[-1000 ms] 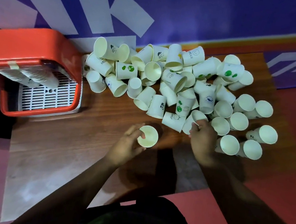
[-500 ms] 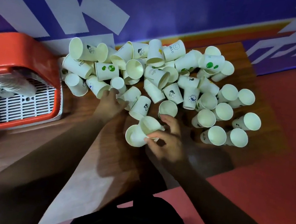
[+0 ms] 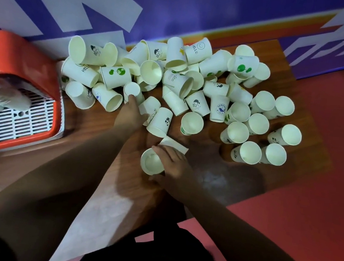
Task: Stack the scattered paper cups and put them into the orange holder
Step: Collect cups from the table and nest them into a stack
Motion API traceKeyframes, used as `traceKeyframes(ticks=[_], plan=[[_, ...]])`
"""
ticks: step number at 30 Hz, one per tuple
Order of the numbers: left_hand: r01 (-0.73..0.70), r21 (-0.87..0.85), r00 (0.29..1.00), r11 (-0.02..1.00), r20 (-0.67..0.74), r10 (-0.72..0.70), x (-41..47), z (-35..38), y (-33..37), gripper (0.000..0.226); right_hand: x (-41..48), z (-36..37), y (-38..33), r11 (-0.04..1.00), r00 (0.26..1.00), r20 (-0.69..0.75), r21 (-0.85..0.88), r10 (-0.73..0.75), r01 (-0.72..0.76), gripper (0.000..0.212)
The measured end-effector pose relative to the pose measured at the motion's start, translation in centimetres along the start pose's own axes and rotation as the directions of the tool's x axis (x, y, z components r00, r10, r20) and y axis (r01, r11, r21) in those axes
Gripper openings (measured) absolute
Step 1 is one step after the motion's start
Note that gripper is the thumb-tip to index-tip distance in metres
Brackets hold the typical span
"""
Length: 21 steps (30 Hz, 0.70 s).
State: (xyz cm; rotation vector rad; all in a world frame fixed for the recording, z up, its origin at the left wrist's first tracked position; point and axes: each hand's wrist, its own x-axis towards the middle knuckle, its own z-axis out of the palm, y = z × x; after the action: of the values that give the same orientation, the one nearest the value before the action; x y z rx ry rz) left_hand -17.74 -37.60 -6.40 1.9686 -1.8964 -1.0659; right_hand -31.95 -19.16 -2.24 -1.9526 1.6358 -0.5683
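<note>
Few stacked cups (image 3: 3, 95) are housed in the orange holder (image 3: 23, 56), most scattered cups (image 3: 194, 104) left towards the tabletop's far edge; a short stack (image 3: 152, 164) is gripped by the right hand (image 3: 175, 168), the left hand's (image 3: 130, 116) hold unclear.

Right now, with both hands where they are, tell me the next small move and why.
Probably the left hand should close on the cup it touches at the near edge of the pile and lift it clear. The right hand grips a short stack with its open mouth showing, ready for another cup.
</note>
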Motion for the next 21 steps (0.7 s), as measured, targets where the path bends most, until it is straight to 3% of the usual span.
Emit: traceKeyframes(ticks=[2, 4, 6, 8, 10, 13, 16, 21], plan=[[0.031, 0.008, 0.999, 0.999, 0.026, -0.031, -0.1, 0.1, -0.1, 0.061, -0.3, -0.4, 0.1, 0.996, 0.992, -0.101, 0.061, 0.073, -0.067, 0.062], [0.072, 0.017, 0.995, 0.997, 0.068, -0.073, -0.5, 0.1, -0.3, 0.063, -0.8, -0.8, 1.2, 0.99, 0.967, -0.227, -0.054, 0.118, -0.134, 0.03], [0.082, 0.018, 0.992, 0.996, 0.093, -0.083, -0.9, -0.2, -0.5, 0.062, -1.0, -0.6, 3.0, 0.934, 0.93, -0.211, -0.131, 0.301, -0.332, 0.041], [0.06, -0.015, 0.995, 0.998, 0.085, -0.058, -1.5, -0.7, -0.8, 0.062, -0.7, -0.4, 4.4, 0.798, 0.779, -0.193, 0.046, 0.597, -0.601, 0.038], [0.015, -0.059, 0.999, 0.998, 0.052, -0.011, -2.6, -1.8, -1.0, 0.061, 0.1, -0.2, 4.9, 0.633, 0.628, -0.128, 0.304, 0.768, -0.712, 0.04], [-0.018, -0.133, 0.999, 0.991, -0.041, 0.013, -5.0, -4.1, -1.3, 0.056, 0.9, 0.0, 4.8, 0.588, 0.624, -0.031, 0.374, 0.781, -0.717, 0.033], [-0.062, -0.406, 0.996, 0.912, -0.087, 0.029, -8.3, -6.8, -0.9, 0.046, 1.2, 1.0, 5.5, 0.578, 0.619, 0.017, 0.337, 0.785, -0.743, 0.022], [-0.141, -0.604, 0.972, 0.784, 0.066, 0.226, -14.2, -9.1, 0.3, 0.051, 1.2, 0.5, 5.1, 0.54, 0.596, 0.018, 0.401, 0.803, -0.74, 0.016]])
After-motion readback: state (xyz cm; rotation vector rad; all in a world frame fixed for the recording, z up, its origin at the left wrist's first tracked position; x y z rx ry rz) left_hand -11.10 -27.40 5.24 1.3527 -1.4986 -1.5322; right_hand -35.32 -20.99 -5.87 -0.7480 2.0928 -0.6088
